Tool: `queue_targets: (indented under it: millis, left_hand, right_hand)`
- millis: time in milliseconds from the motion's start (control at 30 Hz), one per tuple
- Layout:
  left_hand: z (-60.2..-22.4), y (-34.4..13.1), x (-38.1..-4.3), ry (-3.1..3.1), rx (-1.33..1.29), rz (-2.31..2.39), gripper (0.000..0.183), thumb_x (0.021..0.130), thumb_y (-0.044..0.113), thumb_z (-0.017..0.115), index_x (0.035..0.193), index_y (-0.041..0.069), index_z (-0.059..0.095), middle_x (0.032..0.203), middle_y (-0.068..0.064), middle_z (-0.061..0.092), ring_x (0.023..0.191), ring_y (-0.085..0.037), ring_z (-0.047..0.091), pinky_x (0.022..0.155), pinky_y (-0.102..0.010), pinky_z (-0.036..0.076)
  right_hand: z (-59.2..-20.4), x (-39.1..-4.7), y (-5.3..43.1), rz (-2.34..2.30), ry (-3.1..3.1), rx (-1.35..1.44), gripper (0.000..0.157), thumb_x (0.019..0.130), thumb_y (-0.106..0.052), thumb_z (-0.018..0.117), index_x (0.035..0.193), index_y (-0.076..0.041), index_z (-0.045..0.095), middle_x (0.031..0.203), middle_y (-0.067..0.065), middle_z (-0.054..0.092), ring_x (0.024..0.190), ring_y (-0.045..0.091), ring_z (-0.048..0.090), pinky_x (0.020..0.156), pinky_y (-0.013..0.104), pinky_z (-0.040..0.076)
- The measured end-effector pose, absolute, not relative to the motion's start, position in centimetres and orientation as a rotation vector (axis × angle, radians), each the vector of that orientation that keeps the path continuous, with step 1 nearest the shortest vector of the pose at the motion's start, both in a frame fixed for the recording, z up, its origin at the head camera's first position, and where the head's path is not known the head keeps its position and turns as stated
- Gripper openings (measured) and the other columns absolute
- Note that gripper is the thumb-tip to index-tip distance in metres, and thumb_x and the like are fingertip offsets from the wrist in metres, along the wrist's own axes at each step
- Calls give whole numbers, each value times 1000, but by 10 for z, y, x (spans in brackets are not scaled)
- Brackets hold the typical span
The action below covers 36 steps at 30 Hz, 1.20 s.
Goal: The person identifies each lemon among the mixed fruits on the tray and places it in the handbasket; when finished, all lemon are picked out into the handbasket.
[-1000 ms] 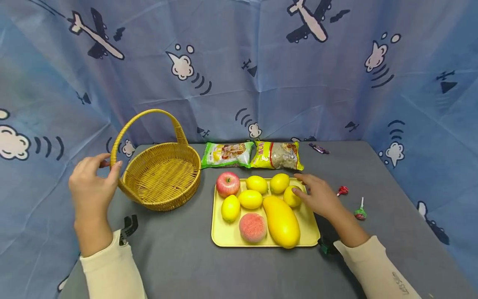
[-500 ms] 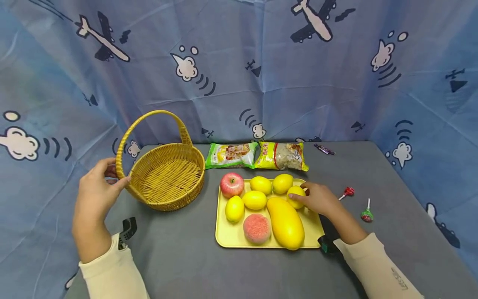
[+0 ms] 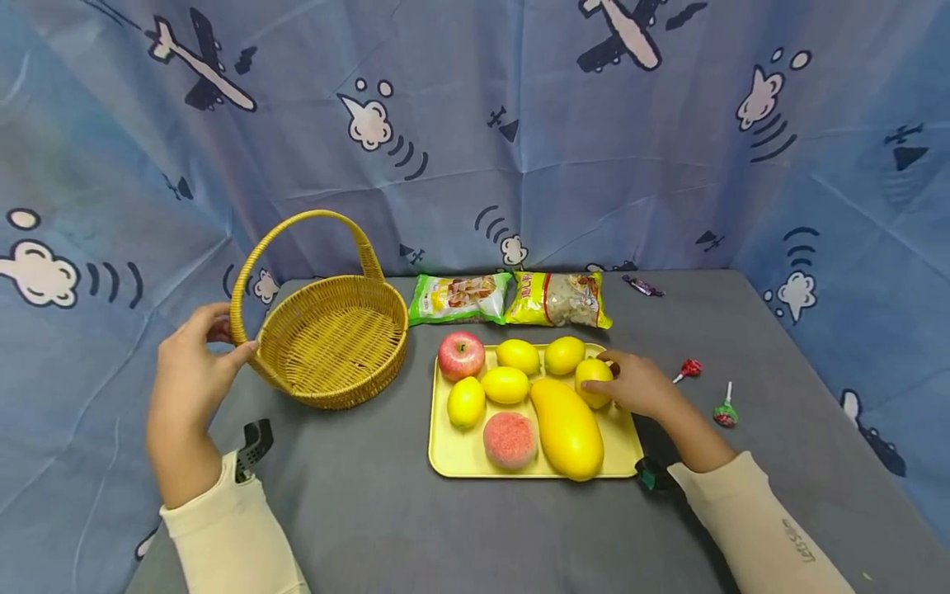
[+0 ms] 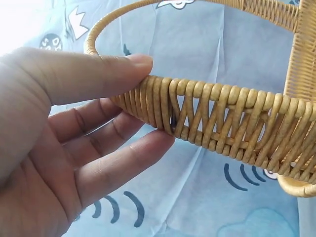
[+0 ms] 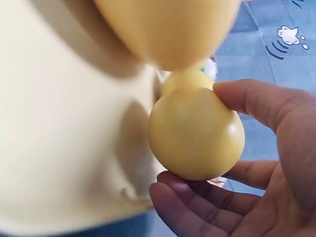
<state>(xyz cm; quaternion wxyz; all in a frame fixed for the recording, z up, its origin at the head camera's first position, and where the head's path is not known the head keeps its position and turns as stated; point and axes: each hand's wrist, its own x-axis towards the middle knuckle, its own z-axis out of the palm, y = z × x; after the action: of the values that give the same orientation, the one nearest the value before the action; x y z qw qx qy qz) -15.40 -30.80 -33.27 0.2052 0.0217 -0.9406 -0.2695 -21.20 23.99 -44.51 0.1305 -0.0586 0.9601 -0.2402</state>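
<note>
My left hand point(image 3: 195, 359) grips the yellow wicker basket point(image 3: 334, 400) at its left side, where the handle joins the rim. Seen from the left wrist, the thumb lies over the woven band point(image 4: 222, 113) and the fingers are under it. At the right side of the pale yellow tray point(image 3: 460, 462), my right hand point(image 3: 640, 384) pinches a lemon point(image 3: 593, 381) between thumb and fingers. The right wrist view shows that lemon point(image 5: 197, 136) with the thumb on top and fingertips below. Around it lie a mango point(image 3: 567, 433), a peach point(image 3: 510, 440), an apple point(image 3: 461, 356) and several more lemons point(image 3: 505, 385).
Two snack bags, one green point(image 3: 460, 299) and one yellow point(image 3: 560, 299), lie behind the tray. A wrapped purple candy point(image 3: 643, 286), a red lollipop point(image 3: 691, 368) and a green lollipop point(image 3: 726, 415) lie to the right. A patterned blue curtain point(image 3: 445, 148) hangs behind the grey table point(image 3: 371, 511).
My right hand has closed its thumb and fingers on the right-hand lemon, which has shifted slightly and stands more upright. The left hand keeps its hold on the basket.
</note>
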Motion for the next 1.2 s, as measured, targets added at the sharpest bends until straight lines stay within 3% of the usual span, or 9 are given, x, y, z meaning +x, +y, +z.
queue_targets:
  millis: [133, 500, 867, 1033, 1200]
  left_hand:
    - [-334, -310, -152, -2619, 42, -749, 50, 80, 17, 67, 124, 8, 46, 97, -13, 56, 93, -31, 51, 78, -48, 35]
    - [-333, -308, -152, -2605, -5, -771, 46, 79, 15, 68, 120, 9, 48, 97, -13, 57, 93, -30, 52, 79, -47, 35]
    - [-330, -309, -153, -2669, 39, -790, 52, 83, 22, 64, 127, 9, 41, 102, -17, 55, 97, -34, 49, 78, -50, 35]
    - [-330, -309, -154, -2691, 62, -801, 55, 84, 25, 62, 131, 9, 38, 105, -19, 54, 101, -36, 47, 79, -52, 35]
    - [-330, -307, -154, -2669, 79, -805, 53, 83, 20, 64, 129, 10, 40, 103, -17, 56, 100, -35, 48, 81, -51, 35]
  right_hand:
    - [-434, -212, 242, -715, 2813, -165, 83, 73, -60, 59, 131, -3, 39, 115, 22, 51, 98, 33, 50, 73, 46, 44]
    - [-401, -221, 222, -816, 2855, -210, 81, 74, -54, 63, 135, -9, 34, 118, 16, 50, 102, 31, 50, 75, 42, 46]
    - [-384, -245, 147, -872, 2846, -467, 74, 71, -46, 69, 131, -16, 40, 115, 8, 53, 97, 24, 53, 79, 41, 43]
    - [-382, -254, 102, -1033, 2689, -564, 71, 69, -46, 72, 129, -22, 41, 114, 3, 51, 95, 19, 53, 74, 34, 46]
    - [-381, -260, 57, -1180, 2570, -688, 65, 67, -39, 76, 121, -20, 45, 109, -1, 52, 89, 15, 55, 72, 29, 46]
